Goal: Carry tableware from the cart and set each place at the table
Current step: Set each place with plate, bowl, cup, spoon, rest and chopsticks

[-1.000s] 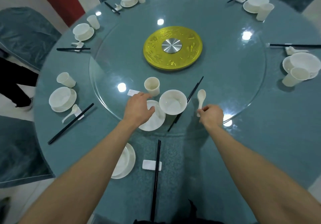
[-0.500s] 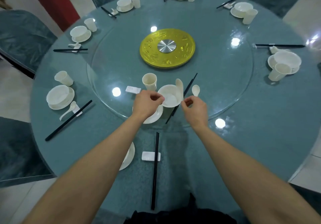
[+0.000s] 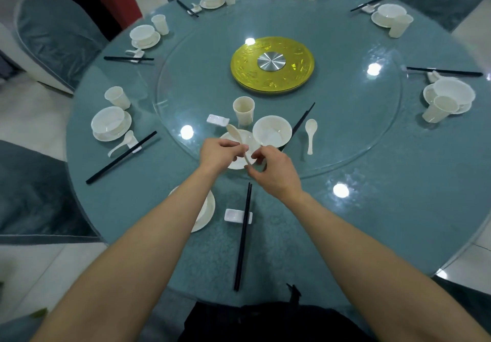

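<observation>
You are holding a spoon in the air above the 6 o'clock edge of the glass turntable, just over a small plate. Its bowl points toward 11 o'clock and its handle slants back toward you. Your left hand has its fingers curled in, pinching the handle about midway. Your right hand nips the tail end between thumb and forefinger, as far as the view shows. The spoon looks like glazed white ceramic: short, with a deep oval bowl and a flat, slightly curved handle. It is probably light and rigid, but slick, and it would likely chip if it dropped on the glass. Take it by the flat of the handle near the middle, never by the rounded bowl, and set it down gently. A white bowl sits at 3 o'clock of the plate, touching it, and a cup stands at 12 o'clock. A second spoon lies further toward 3 o'clock, beyond the dark chopsticks. On the counter nearest you, at 6 o'clock, lies a white rest that carries no spoon and probably wants this one.
</observation>
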